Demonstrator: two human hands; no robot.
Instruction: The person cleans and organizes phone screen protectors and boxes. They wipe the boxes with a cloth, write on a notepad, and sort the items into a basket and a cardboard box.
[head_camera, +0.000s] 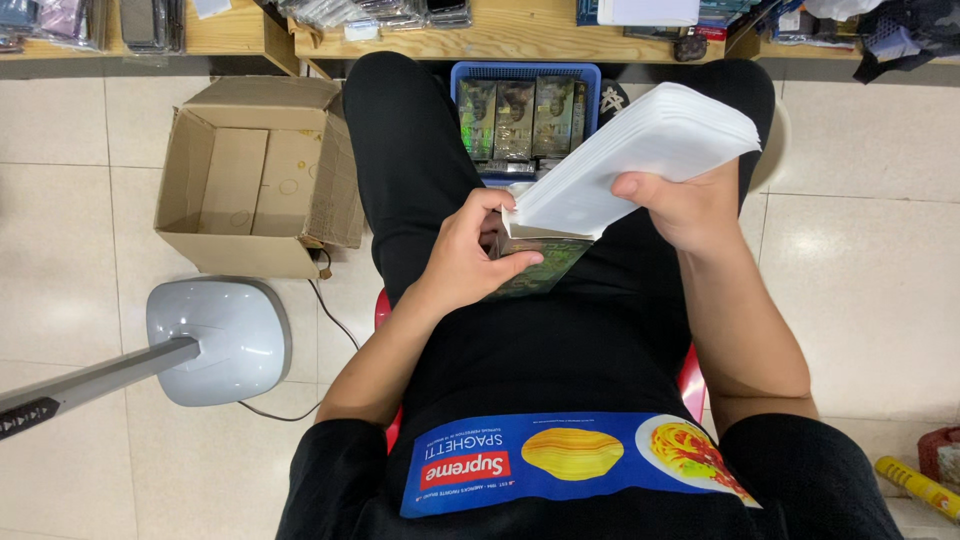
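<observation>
Head view, seated person in black clothing. The right hand (690, 205) is closed around a thick stack of white sleeves (645, 155), thumb across the stack's lower edge, at about 1 o'clock from picture centre. The left hand (470, 255) is curled around a small dark, glossy rectangular box (540, 262), fingers wrapped over its near end; the box lies just under the stack's lower corner, touching it, above the lap. At 12 o'clock, between the knees, a blue plastic basket (525, 70) holds similar glossy boxes standing side by side. At 10 o'clock an open brown cardboard carton (255, 180) sits on the tiled floor; at 8 o'clock stands a grey lamp base (220, 340).
</observation>
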